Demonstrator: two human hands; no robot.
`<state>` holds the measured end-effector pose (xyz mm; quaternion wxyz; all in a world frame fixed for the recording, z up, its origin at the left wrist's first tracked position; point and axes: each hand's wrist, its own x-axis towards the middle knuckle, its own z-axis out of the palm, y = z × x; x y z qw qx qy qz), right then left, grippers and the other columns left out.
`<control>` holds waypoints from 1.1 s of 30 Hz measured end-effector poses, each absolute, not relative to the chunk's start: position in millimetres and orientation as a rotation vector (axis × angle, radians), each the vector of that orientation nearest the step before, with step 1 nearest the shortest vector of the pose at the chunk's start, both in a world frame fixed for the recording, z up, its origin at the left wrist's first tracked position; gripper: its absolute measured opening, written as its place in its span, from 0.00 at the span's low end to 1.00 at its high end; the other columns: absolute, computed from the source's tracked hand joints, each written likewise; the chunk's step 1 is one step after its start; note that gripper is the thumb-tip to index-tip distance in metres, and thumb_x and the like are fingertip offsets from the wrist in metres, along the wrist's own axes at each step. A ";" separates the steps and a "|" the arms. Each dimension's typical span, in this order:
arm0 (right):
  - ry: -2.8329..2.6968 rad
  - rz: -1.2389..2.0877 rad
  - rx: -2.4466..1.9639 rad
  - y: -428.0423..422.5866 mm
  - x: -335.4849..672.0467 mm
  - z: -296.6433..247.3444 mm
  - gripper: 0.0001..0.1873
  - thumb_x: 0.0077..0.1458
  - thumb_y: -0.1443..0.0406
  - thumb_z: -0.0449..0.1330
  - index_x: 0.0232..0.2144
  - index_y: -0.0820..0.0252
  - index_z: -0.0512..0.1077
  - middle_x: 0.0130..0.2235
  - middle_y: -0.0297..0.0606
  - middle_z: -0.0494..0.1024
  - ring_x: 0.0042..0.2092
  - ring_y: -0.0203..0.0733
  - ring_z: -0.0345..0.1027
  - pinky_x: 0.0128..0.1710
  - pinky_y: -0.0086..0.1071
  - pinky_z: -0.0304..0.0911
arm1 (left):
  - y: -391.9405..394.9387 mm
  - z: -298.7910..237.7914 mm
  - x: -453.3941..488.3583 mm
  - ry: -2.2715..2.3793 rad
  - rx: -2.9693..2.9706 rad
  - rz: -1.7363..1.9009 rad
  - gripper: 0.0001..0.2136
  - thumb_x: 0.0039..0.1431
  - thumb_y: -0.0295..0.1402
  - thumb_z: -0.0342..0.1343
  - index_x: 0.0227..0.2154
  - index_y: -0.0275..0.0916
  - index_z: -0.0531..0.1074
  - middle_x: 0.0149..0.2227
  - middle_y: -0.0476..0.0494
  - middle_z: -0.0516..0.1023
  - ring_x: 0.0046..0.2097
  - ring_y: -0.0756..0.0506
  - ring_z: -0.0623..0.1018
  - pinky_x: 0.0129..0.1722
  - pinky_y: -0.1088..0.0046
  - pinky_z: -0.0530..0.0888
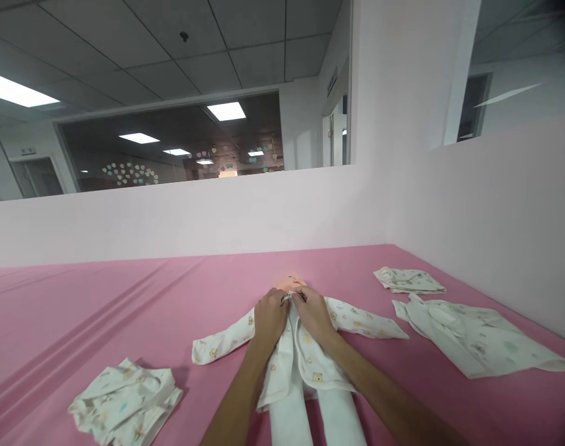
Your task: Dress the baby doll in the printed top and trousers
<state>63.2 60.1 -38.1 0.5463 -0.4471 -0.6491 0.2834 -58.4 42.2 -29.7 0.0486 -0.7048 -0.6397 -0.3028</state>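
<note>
A doll (pixel 290 283) lies on its back on the pink sheet, its head partly hidden behind my hands. It wears a white baby jacket (pixel 326 365) with small printed bears, sleeves spread to both sides and front edges apart below the neck. White legs (pixel 289 421) stretch toward me under the hem. At the neck, my left hand (pixel 271 314) is closed on the jacket's collar edge. Close beside it, my right hand (pixel 314 313) pinches the other collar edge with thumb and fingers. Whether a fastener sits between the fingers is hidden.
The pink sheet (pixel 101 322) meets a white wall (pixel 194 217) behind and another at right. A folded printed garment (pixel 127 402) lies at front left. Another folded cloth (pixel 410 280) and a larger spread garment (pixel 482 337) lie at right. Windows (pixel 171 142) run above the wall.
</note>
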 end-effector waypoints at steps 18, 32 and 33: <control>-1.428 0.636 -1.065 55.5 62.6 -42.3 0.12 0.54 0.61 0.49 0.23 0.56 0.68 0.26 0.35 0.73 0.35 0.44 0.67 0.38 0.34 0.60 | 41.3 -32.5 -56.9 -1.903 -2.106 -0.794 0.06 0.62 0.31 0.48 0.33 0.41 0.70 0.37 0.48 0.76 0.38 0.47 0.75 0.32 0.72 0.60; -1.464 0.635 -1.096 46.3 55.1 -42.5 0.15 0.55 0.62 0.49 0.32 0.57 0.76 0.35 0.39 0.80 0.40 0.44 0.72 0.43 0.35 0.63 | 40.6 -36.1 -56.1 -1.858 -2.168 -0.792 0.06 0.60 0.28 0.48 0.37 0.40 0.70 0.39 0.45 0.76 0.37 0.44 0.75 0.30 0.71 0.58; -1.469 0.636 -1.100 46.2 54.2 -42.8 0.15 0.55 0.62 0.50 0.33 0.57 0.76 0.36 0.39 0.80 0.41 0.44 0.72 0.43 0.35 0.63 | 41.2 -36.7 -56.4 -1.860 -2.171 -0.811 0.06 0.60 0.29 0.48 0.37 0.40 0.70 0.39 0.45 0.76 0.37 0.44 0.75 0.30 0.70 0.58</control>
